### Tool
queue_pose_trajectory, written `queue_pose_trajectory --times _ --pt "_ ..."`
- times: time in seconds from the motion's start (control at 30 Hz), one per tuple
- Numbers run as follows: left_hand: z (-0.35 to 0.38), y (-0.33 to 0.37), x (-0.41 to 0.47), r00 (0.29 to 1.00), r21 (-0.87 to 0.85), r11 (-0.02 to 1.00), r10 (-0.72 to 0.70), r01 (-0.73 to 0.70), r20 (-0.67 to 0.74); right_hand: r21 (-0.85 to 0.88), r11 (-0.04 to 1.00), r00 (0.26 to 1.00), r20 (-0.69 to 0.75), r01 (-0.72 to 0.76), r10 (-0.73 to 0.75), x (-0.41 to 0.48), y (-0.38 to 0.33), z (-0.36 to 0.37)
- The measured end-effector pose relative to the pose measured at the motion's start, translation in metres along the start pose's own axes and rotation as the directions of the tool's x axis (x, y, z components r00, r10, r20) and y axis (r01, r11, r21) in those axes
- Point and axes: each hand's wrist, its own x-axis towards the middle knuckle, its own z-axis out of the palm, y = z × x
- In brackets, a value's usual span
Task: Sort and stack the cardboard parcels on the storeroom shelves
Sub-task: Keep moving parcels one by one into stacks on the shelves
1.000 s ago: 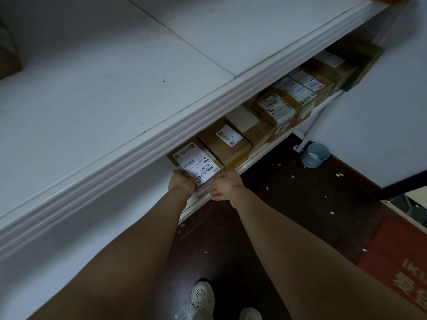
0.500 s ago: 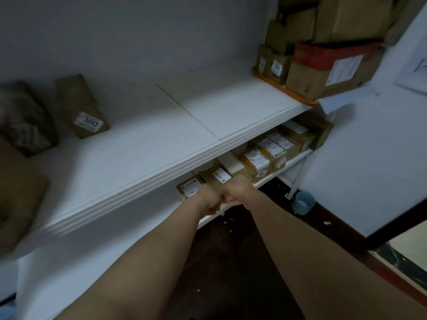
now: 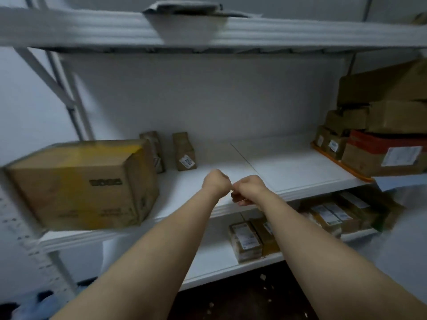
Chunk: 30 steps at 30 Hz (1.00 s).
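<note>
Left hand (image 3: 215, 181), right hand (image 3: 250, 187): fingers curled, nothing seen in either, knuckles almost touching over the middle shelf's (image 3: 288, 176) front edge.
Large carton (image 3: 78, 183): brown, yellow tape, dark print blurred; left end.
Small parcel (image 3: 184, 151): upright at back edge, white label, digits unclear.
Labelled parcels (image 3: 328, 215): row along the lower shelf (image 3: 208, 262), text illegible.

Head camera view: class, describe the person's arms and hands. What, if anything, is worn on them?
The left forearm and right forearm are bare to the frame's edge: no sleeves show. The left hand and right hand wear no gloves; no watch, bracelet or ring shows, though the picture is blurred.
</note>
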Motion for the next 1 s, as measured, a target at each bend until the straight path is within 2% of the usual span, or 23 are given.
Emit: queue_pose_trajectory --times 0.1,0.27,0.37,0.43,0.53,0.63,0.7,0.8,1.0 --pt "-0.044 -0.012 -0.015 0.983 -0.019 1.000 0.019 -0.023 -0.183 -0.003 0.996 0.993 0.081 0.084 -0.084 -0.006 -0.027 0.034" --pt "-0.120 -0.030 -0.039 0.849 -0.129 0.985 0.028 -0.113 -0.528 0.090 0.970 0.954 0.182 0.226 -0.239 -0.019 -0.076 0.093" --pt "-0.161 -0.040 -0.053 0.777 -0.125 0.983 0.025 -0.132 -0.629 0.133 0.922 0.908 0.169 0.365 -0.384 -0.022 -0.100 0.127" --pt "-0.188 -0.050 -0.060 0.727 -0.108 0.987 0.014 -0.121 -0.686 0.054 0.870 0.858 0.144 0.490 -0.492 -0.028 -0.115 0.148" --pt "-0.221 -0.075 -0.058 0.665 -0.079 0.995 -0.021 -0.057 -0.746 -0.054 0.818 0.808 0.208 0.573 -0.552 -0.034 -0.131 0.175" --pt "-0.246 -0.100 -0.052 0.618 -0.015 0.996 -0.069 0.091 -0.783 -0.123 0.806 0.801 0.271 0.578 -0.533 -0.033 -0.138 0.197" --pt "-0.260 -0.114 -0.051 0.621 -0.005 0.986 -0.111 0.169 -0.776 -0.211 0.797 0.818 0.273 0.565 -0.507 -0.031 -0.141 0.207" --pt "-0.274 -0.129 -0.048 0.640 -0.001 0.979 -0.133 0.202 -0.757 -0.331 0.770 0.838 0.218 0.545 -0.500 -0.028 -0.144 0.212" --pt "-0.283 -0.137 -0.042 0.621 -0.028 0.973 -0.168 0.229 -0.766 -0.239 0.830 0.863 0.107 0.504 -0.494 -0.018 -0.140 0.195"
